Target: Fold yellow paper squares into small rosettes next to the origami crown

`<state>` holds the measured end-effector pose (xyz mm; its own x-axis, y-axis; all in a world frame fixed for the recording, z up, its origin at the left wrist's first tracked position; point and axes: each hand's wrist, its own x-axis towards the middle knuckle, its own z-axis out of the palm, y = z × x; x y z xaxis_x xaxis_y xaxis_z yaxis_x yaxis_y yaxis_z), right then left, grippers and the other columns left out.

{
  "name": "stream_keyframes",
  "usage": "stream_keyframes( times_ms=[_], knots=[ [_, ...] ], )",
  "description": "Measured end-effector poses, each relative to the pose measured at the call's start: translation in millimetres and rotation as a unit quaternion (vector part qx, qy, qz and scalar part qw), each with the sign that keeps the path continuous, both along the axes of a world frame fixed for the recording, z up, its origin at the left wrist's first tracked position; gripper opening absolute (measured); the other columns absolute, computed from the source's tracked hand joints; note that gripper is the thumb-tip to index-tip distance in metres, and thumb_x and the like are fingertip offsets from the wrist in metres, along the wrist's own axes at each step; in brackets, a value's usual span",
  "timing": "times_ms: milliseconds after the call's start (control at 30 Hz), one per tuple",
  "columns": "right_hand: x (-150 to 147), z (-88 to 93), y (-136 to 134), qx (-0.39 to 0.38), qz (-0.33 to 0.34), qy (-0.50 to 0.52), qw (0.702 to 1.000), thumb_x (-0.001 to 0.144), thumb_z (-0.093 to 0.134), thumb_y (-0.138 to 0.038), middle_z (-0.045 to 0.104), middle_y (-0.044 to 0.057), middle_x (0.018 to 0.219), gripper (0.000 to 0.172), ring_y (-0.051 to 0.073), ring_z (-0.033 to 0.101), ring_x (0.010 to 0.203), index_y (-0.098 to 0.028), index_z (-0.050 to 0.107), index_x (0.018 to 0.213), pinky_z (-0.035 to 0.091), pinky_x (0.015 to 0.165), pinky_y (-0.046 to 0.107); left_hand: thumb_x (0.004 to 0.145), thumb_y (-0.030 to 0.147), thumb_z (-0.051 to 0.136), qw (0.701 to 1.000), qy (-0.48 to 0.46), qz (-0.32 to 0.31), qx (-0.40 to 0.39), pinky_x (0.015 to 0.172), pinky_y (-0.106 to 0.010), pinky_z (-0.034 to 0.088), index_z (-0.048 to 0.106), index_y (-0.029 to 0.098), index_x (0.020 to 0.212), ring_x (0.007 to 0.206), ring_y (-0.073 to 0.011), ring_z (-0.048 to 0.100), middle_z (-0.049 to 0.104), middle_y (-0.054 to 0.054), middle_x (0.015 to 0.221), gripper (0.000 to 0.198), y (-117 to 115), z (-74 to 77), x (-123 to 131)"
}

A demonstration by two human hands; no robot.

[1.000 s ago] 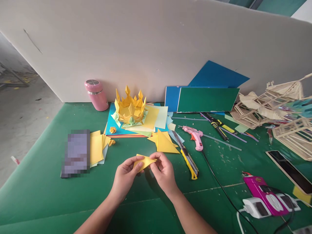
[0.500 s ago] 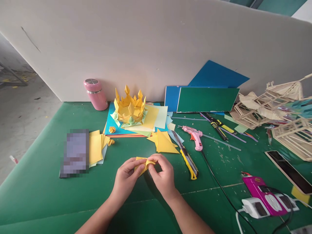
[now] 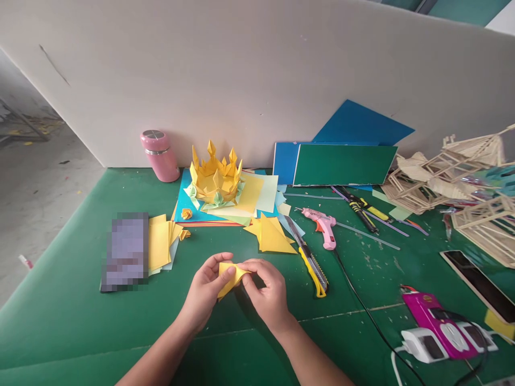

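Observation:
A small piece of folded yellow paper (image 3: 229,277) is held between both hands above the green table. My left hand (image 3: 207,289) pinches its left part, with the thumb lying across the front. At its right corner, the thumb and fingers of my right hand (image 3: 266,292) are closed on the paper. Beyond the hands lie yellow paper pieces (image 3: 276,236) with pointed corners. A yellow paper crown (image 3: 216,185) with green leaf-like folds at its base stands farther back. Two small yellow paper flowers lie to the left, one (image 3: 186,214) on a blue sheet.
Right of my hands lie a yellow utility knife (image 3: 311,265) and a pink glue gun (image 3: 322,222) with a trailing cord. A magenta power strip (image 3: 438,324), a phone (image 3: 478,284) and wooden stick models (image 3: 486,225) occupy the right. A pink flask (image 3: 161,158) stands back left.
The yellow paper has turned so more of its flat face shows. My left fingers have lifted off its front and opened somewhat; my right hand stays at its corner. The view has shifted slightly.

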<state>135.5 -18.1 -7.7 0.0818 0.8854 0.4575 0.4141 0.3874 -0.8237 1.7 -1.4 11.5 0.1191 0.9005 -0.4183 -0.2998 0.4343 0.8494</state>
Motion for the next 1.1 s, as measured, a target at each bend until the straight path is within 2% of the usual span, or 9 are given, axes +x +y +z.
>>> stream_keyframes(
  times_ms=[267,567,733,967,1100],
  knots=[
    [1,0.9,-1,0.010,-0.013,-0.015,1.000,0.082,0.052,-0.011,0.070,0.003,0.075,0.017,0.019,0.064,0.068,-0.024,0.063,0.082,0.053,0.064,0.033,0.057,0.040,0.082,0.999,-0.021,-0.029,-0.039,0.047,-0.018,0.041,0.065,0.015,0.082,0.054,-0.0105,0.057,0.065,0.000,0.065,0.039,1,0.2,1],
    [1,2.9,0,0.064,0.001,-0.044,0.997,0.084,0.052,-0.010,0.070,0.003,0.076,0.016,0.017,0.064,0.069,-0.023,0.061,0.082,0.053,0.064,0.031,0.061,0.041,0.079,0.999,-0.014,-0.041,-0.025,0.043,-0.017,0.035,0.062,0.015,0.076,0.049,-0.0080,0.049,0.060,0.003,0.059,0.034,0,-5.1,-1],
    [2,4.3,1,0.101,-0.008,-0.061,0.993,0.085,0.054,-0.009,0.069,0.003,0.074,0.014,0.016,0.064,0.068,-0.021,0.060,0.082,0.053,0.062,0.029,0.062,0.043,0.077,1.000,0.011,-0.026,-0.009,0.041,-0.016,0.032,0.062,0.015,0.074,0.045,-0.0050,0.042,0.055,0.005,0.055,0.034,-2,-7.6,1],
    [2,3.1,2,0.115,-0.013,-0.082,0.990,0.084,0.054,-0.008,0.069,0.004,0.075,0.014,0.016,0.063,0.068,-0.021,0.060,0.082,0.053,0.062,0.029,0.061,0.042,0.077,1.000,0.026,-0.013,-0.003,0.040,-0.016,0.033,0.062,0.015,0.075,0.045,-0.0055,0.044,0.056,0.004,0.055,0.034,-3,-10.7,2],
    [1,-1.8,2,0.111,-0.025,-0.095,0.989,0.083,0.055,-0.008,0.069,0.004,0.074,0.013,0.016,0.063,0.067,-0.020,0.060,0.081,0.052,0.062,0.029,0.057,0.039,0.080,0.999,0.018,0.024,0.017,0.047,-0.016,0.042,0.063,0.016,0.078,0.053,-0.0083,0.054,0.062,0.003,0.062,0.035,-4,-10.1,6]
  ],
)
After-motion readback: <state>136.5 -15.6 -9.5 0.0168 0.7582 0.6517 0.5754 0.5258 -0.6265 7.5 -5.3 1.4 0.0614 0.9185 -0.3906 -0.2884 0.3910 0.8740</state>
